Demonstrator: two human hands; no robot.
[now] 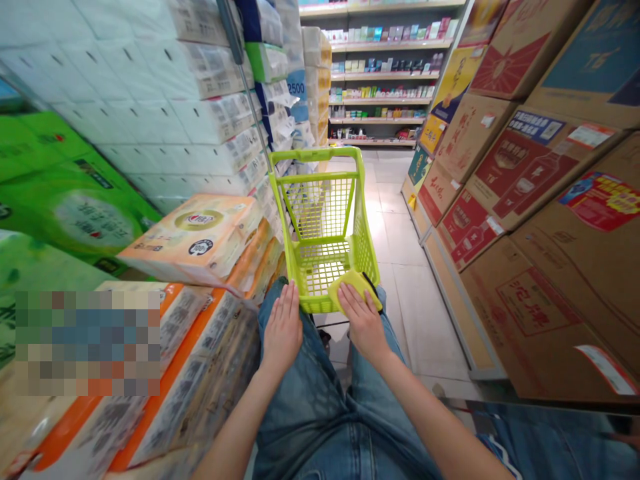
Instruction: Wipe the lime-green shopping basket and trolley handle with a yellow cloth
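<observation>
A lime-green plastic shopping basket cart (367, 240) with lattice walls and a tall handle stands between my knees. My right hand (366, 323) presses a folded yellow cloth (356, 281) with a dark edge onto the near right corner of its rim. The fingers lie over the cloth, holding it there. At the near left corner, my left hand (283, 327) rests with straight fingers against the rim, above my left knee, and holds nothing. Through the lattice, no goods show inside the cart.
Stacked tissue packs (195, 233) crowd close on my left, with white bales (125, 120) behind. Cardboard cartons (545, 300) are piled along the right side. A tiled aisle (400, 287) leads to shelves of small boxes (380, 67). Someone's denim-clad leg (555, 447) shows at lower right.
</observation>
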